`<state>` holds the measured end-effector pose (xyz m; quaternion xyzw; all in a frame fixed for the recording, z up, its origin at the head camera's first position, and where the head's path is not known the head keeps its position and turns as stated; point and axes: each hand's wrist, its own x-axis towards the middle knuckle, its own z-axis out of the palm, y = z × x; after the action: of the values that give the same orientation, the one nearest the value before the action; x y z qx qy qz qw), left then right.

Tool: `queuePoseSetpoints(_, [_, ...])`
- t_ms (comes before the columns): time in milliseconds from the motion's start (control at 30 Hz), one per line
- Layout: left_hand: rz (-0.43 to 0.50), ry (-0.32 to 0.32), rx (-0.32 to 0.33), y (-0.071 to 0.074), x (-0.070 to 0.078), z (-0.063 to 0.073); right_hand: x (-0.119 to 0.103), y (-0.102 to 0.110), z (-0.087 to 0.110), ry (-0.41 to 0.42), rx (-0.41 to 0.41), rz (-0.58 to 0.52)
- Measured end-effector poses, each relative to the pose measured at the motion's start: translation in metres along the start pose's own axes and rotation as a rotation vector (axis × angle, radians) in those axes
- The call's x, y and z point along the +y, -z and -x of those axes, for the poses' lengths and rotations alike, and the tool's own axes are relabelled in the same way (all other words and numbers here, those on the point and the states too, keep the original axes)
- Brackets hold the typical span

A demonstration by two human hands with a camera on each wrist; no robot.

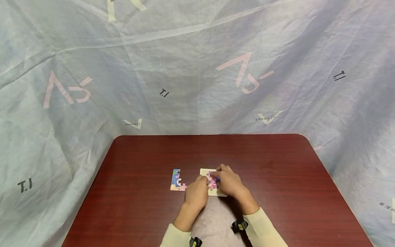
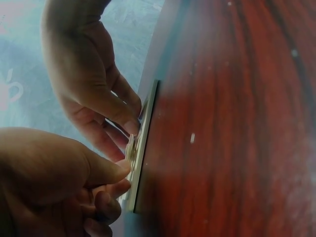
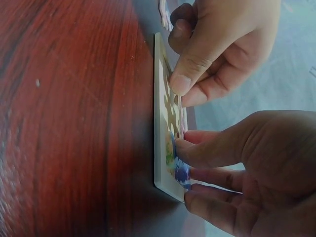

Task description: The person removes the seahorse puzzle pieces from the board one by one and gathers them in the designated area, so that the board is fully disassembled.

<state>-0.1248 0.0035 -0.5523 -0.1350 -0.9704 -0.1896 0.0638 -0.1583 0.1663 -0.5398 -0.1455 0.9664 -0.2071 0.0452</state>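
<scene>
A pale jigsaw tray (image 1: 217, 194) lies on the table under both hands. Pink jigsaw pieces (image 1: 212, 183) show between the hands, tilted a little above the tray floor. My left hand (image 1: 196, 192) pinches their left edge between thumb and forefinger, seen closely in the right wrist view. From the other side, my right hand (image 1: 229, 181) holds the pieces with thumb and forefinger, its other fingers resting at the tray's far side. Blue and green pieces (image 3: 170, 153) sit in the tray by the right thumb. The fingers hide part of the picture.
Left of the tray, an L-shaped group of joined jigsaw pieces (image 1: 174, 181) lies on the dark red table (image 1: 139, 164). Grey cloth (image 1: 191, 68) with printed marks hangs behind and around the table.
</scene>
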Motion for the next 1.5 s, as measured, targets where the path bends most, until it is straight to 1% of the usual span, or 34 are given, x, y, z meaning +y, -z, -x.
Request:
queuePoseSetpoints(200, [0.036, 0.005, 0.001, 0.001, -0.004, 0.004, -0.001, -0.001, 0.001, 0.000, -0.008, -0.004])
queuePoseSetpoints(400, [0.068, 0.015, 0.010, 0.003, -0.006, 0.004, 0.000, -0.001, 0.001, -0.003, 0.003, -0.005])
queuePoseSetpoints(567, [0.084, 0.029, -0.005, 0.005, -0.009, 0.004, 0.001, -0.001, 0.001, -0.009, 0.003, 0.007])
queuePoseSetpoints(700, [0.101, 0.037, -0.012, 0.010, -0.011, 0.004, 0.001, -0.001, 0.000, -0.012, -0.001, 0.014])
queuePoseSetpoints(1000, [0.097, 0.028, 0.039, 0.011, -0.018, 0.007, -0.001, 0.001, 0.001, -0.021, -0.013, 0.013])
queuePoseSetpoints(1100, [0.097, 0.045, 0.040, 0.012, -0.020, 0.007, -0.002, 0.001, 0.001, -0.024, -0.013, 0.013])
queuePoseSetpoints(1233, [0.103, 0.068, 0.024, 0.015, -0.021, 0.007, -0.002, 0.001, 0.001, -0.029, -0.012, 0.011])
queuePoseSetpoints(1367, [0.110, 0.073, 0.022, 0.018, -0.023, 0.009, -0.002, 0.001, 0.002, -0.033, -0.012, 0.008])
queuePoseSetpoints(1500, [0.113, 0.072, 0.038, 0.020, -0.026, 0.010, -0.002, 0.000, 0.001, -0.030, -0.006, 0.013])
